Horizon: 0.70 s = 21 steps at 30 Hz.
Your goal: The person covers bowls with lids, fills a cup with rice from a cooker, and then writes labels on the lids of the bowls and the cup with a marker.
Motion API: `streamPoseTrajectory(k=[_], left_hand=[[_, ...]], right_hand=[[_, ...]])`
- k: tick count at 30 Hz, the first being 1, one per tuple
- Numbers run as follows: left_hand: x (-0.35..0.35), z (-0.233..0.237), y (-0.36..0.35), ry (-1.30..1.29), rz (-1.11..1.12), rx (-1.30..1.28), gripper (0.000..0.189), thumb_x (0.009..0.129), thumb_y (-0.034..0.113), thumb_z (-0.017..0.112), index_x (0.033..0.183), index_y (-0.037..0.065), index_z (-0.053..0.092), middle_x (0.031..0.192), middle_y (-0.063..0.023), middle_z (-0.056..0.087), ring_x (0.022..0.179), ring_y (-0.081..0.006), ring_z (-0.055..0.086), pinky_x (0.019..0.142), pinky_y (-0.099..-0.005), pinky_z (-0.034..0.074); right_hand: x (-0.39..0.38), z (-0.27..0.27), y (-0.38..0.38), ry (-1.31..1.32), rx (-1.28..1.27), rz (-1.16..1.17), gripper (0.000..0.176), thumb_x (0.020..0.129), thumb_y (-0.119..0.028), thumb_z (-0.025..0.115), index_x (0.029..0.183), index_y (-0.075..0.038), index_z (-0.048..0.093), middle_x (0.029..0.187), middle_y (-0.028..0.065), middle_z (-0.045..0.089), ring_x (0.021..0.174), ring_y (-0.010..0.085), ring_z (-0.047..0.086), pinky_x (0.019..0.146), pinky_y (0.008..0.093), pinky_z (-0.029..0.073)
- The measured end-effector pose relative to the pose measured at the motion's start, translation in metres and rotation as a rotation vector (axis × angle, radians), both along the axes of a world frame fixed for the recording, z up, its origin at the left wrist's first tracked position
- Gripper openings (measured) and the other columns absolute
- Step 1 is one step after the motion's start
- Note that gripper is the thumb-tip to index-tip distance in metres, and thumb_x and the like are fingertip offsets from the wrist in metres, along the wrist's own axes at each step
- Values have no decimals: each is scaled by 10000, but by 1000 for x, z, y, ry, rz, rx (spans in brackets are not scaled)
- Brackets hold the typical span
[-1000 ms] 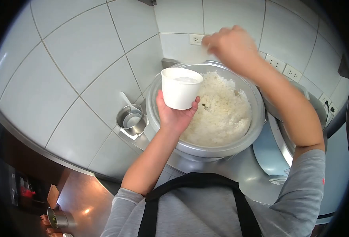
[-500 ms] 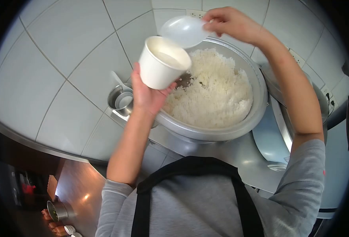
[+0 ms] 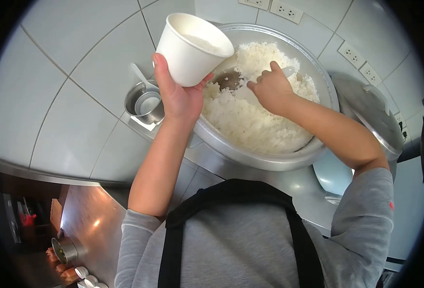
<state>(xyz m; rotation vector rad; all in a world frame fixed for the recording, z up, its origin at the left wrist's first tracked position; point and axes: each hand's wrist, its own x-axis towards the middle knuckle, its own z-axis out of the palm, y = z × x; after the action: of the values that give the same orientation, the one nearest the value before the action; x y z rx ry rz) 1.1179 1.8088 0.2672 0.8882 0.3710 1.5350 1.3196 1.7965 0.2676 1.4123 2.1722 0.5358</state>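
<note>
My left hand point(image 3: 181, 91) grips a white paper tub point(image 3: 193, 55) from below, tilted slightly over the pot's left rim. Something pale, apparently rice, shows inside the tub. My right hand point(image 3: 271, 90) is closed around a white plastic rice paddle point(image 3: 289, 71); its handle end sticks out past my fingers, and its blade is down among the rice, hard to tell from it. Cooked rice point(image 3: 265, 129) fills much of a large, round metal pot point(image 3: 269, 163). A dark bare patch of the pot's bottom shows left of my right hand.
A small metal pot point(image 3: 145, 102) with a white-handled utensil stands left of the rice pot. At the right lean a big metal lid point(image 3: 370, 113) and a pale blue item point(image 3: 334, 175). Wall sockets point(image 3: 286, 10) line the tiles behind. A metal container point(image 3: 64, 250) sits lower left.
My right hand has come down from above the tub into the rice with the paddle. The tub in my left hand has risen slightly in view and moved away from the paddle.
</note>
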Motion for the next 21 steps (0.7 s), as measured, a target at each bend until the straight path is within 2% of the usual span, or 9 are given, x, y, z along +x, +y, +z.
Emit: streamPoseTrajectory(k=[4, 7, 10, 19, 21], left_hand=[[0, 1, 2, 16, -3, 58, 721, 873, 688, 352, 1277, 97, 434, 1189, -96, 529, 1004, -253, 556, 683, -386, 520], [-1, -1, 3, 30, -6, 53, 729, 869, 693, 357, 1282, 98, 431, 1186, -94, 534, 1005, -250, 560, 679, -379, 527], [1, 0, 1, 82, 19, 91, 733, 865, 692, 370, 1285, 95, 431, 1188, -94, 539, 1013, -244, 564, 680, -372, 532], [3, 3, 1, 125, 13, 79, 708, 872, 670, 391, 1278, 92, 441, 1158, -92, 560, 1004, -243, 573, 681, -376, 534], [3, 2, 1, 140, 14, 59, 699, 877, 663, 387, 1275, 92, 443, 1168, -95, 554, 1002, -242, 572, 676, -375, 535]], right_hand=[[-30, 0, -12, 253, 31, 102, 156, 837, -204, 583, 975, -216, 655, 680, -14, 609, 785, 158, 585, 830, 367, 334], [-39, -18, -13, 377, 104, 422, 120, 811, -229, 632, 925, -228, 668, 657, -33, 587, 737, 147, 560, 808, 354, 337], [-20, -14, -9, 524, 33, 638, 111, 797, -221, 655, 907, -218, 674, 627, -49, 556, 701, 144, 531, 800, 347, 337], [13, 19, -51, 596, -155, 453, 159, 754, -217, 705, 911, -198, 686, 633, -41, 569, 644, 151, 511, 798, 347, 320], [21, 25, -58, 629, -237, 353, 148, 790, -228, 675, 935, -210, 697, 640, -14, 598, 636, 170, 517, 822, 337, 302]])
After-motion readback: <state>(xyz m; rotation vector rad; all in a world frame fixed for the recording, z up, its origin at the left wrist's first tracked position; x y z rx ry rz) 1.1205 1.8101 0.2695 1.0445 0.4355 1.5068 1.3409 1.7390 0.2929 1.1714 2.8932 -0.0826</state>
